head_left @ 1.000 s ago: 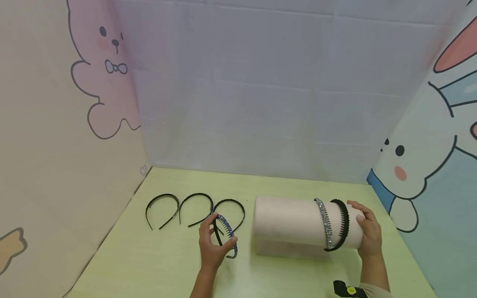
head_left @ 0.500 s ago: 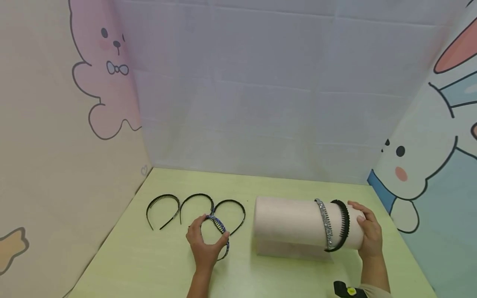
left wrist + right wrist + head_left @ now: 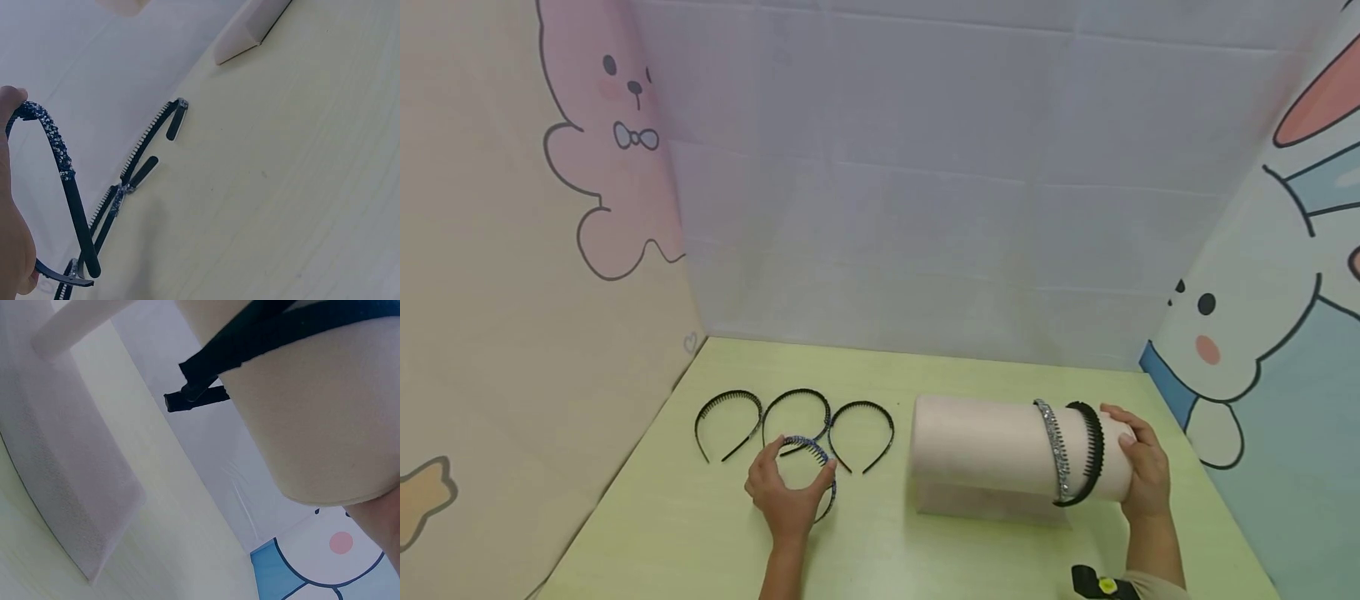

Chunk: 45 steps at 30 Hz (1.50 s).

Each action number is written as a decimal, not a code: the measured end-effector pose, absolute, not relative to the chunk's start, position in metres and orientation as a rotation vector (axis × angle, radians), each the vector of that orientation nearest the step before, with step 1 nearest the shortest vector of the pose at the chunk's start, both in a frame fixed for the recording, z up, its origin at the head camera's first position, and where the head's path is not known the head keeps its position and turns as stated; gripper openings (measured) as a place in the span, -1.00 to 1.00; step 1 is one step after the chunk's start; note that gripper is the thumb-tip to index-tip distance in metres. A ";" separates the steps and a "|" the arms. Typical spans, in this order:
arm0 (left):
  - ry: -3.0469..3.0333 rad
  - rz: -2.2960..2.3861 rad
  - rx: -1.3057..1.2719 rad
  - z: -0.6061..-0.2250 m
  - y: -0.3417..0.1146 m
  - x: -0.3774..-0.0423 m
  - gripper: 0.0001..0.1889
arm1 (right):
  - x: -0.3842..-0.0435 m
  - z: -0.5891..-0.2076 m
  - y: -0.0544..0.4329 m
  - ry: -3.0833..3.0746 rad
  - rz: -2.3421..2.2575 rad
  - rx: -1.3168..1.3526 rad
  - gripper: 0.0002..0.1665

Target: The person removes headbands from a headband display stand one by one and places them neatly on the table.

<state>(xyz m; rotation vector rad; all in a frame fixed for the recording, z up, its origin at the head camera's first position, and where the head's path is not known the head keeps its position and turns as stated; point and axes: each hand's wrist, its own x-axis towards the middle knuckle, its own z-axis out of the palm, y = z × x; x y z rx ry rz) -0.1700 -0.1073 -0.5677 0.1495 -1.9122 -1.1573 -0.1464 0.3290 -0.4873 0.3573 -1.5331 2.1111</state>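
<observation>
A blue headband (image 3: pixel 807 441) is held above the worktop (image 3: pixel 955 562) between the left hand's (image 3: pixel 786 502) widely parted thumb and fingers; a white roll (image 3: pixel 973 442) is gripped at its end by the right hand's (image 3: pixel 1147 473) curved fingers.

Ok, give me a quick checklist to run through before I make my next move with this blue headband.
1. Blue headband held by the left hand: ok.
2. Right hand on the end of the pale cylinder: ok.
3. Silver headband and black headband on the cylinder: ok.
4. Blue headband clear of the middle loose headband: cannot tell, they overlap in the head view.
5. Left hand free for another headband: not ok, it is occupied.
</observation>
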 end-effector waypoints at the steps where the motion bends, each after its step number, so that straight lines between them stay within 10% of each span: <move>1: -1.921 -1.160 0.183 -0.568 -0.109 -0.170 -0.15 | -0.146 -0.487 0.329 -1.533 2.108 0.349 -0.56; 45: -2.285 -1.007 0.943 -0.567 -0.212 -0.150 -0.05 | -0.143 -0.487 0.328 -1.552 2.091 0.359 -0.58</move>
